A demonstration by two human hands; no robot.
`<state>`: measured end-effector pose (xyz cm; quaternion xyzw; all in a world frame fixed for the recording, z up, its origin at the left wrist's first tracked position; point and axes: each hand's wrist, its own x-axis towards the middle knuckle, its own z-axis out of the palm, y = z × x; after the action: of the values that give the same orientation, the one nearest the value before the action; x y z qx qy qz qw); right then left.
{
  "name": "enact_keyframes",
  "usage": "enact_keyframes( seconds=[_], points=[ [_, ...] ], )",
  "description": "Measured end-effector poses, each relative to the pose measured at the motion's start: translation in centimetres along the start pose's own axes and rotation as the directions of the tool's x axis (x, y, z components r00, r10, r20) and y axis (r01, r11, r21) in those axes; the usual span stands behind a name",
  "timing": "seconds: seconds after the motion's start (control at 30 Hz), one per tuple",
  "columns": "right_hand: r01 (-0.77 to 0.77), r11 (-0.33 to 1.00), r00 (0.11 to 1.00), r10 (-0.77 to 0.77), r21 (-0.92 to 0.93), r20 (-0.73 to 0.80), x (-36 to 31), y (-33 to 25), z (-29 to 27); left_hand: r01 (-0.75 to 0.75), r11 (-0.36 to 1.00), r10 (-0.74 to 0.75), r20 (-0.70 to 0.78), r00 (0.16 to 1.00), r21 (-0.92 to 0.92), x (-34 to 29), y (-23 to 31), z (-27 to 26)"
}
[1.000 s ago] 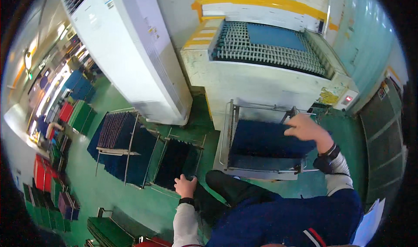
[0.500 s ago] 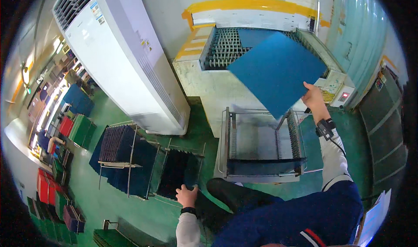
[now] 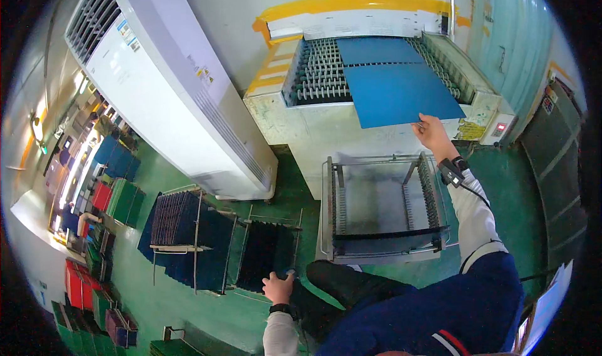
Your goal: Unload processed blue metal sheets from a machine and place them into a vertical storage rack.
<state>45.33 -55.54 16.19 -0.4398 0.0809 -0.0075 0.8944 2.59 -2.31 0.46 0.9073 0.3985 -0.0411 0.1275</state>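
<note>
My right hand point(image 3: 431, 134) pinches the near edge of a flat blue panel point(image 3: 401, 95). The panel lies over the front of a roller conveyor point(image 3: 316, 74), its near edge overhanging the machine's front. Behind it, a second blue panel point(image 3: 379, 51) rests on the rollers, a narrow gap between the two. Low and to the left, my left hand point(image 3: 278, 287) is at the near end of a wire rack holding dark panels point(image 3: 266, 249). Its fingers are curled; what they hold there, if anything, cannot be made out.
In front of the machine stands a metal slotted rack point(image 3: 389, 246). A larger rack of dark panels point(image 3: 182, 230) is left of the small one. A tall white air conditioner point(image 3: 182, 99) rises beside the machine. Red and green panel stacks point(image 3: 78, 284) line the far left.
My right hand has moved left and brought the blue panel down from a tilted position in the air, squared onto the rollers. My left hand stays by the dark panels.
</note>
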Motion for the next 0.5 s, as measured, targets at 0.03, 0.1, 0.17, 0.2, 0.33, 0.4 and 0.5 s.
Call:
enact_keyframes(
  seconds=[0.03, 0.1, 0.17, 0.2, 0.33, 0.4, 0.5],
  points=[
    [-0.006, 1.0, 1.0, 0.006, -0.011, -0.008, 0.2, -0.1, 0.1, 0.003, 1.0, -0.003, 0.005, 1.0, 0.001, 0.0, 0.0, 0.0],
    [-0.037, 0.999, 0.998, 0.037, 0.017, -0.041, 0.3, 0.0, 0.5, 0.013, 1.0, -0.013, 0.014, 1.0, 0.001, 0.0, 0.2, -0.2],
    [-0.041, 0.999, 0.998, 0.042, 0.028, -0.046, -0.5, 0.2, 1.6, 0.035, 0.999, -0.035, 0.071, 0.997, 0.011, -0.2, 0.7, -0.9],
    [-0.041, 0.999, 0.998, 0.042, 0.034, -0.051, -0.9, 0.1, 2.1, 0.043, 0.999, -0.044, 0.101, 0.994, 0.016, -0.3, 0.9, -1.3],
    [-0.071, 0.997, 0.996, 0.071, 0.006, -0.049, -1.0, -0.5, 3.7, 0.04, 0.999, -0.041, 0.094, 0.995, 0.012, -0.3, 0.9, -1.3],
    [-0.09, 0.996, 0.994, 0.089, -0.007, -0.065, -0.6, -0.7, 4.1, 0.018, 1.0, -0.018, 0.02, 1.0, 0.012, -0.3, 0.6, -0.7],
    [-0.066, 0.998, 0.993, 0.065, -0.015, -0.095, 0.0, -0.4, 4.3, 0.023, 1.0, -0.023, 0.043, 0.999, 0.013, -0.1, 0.4, -0.4]
  ],
)
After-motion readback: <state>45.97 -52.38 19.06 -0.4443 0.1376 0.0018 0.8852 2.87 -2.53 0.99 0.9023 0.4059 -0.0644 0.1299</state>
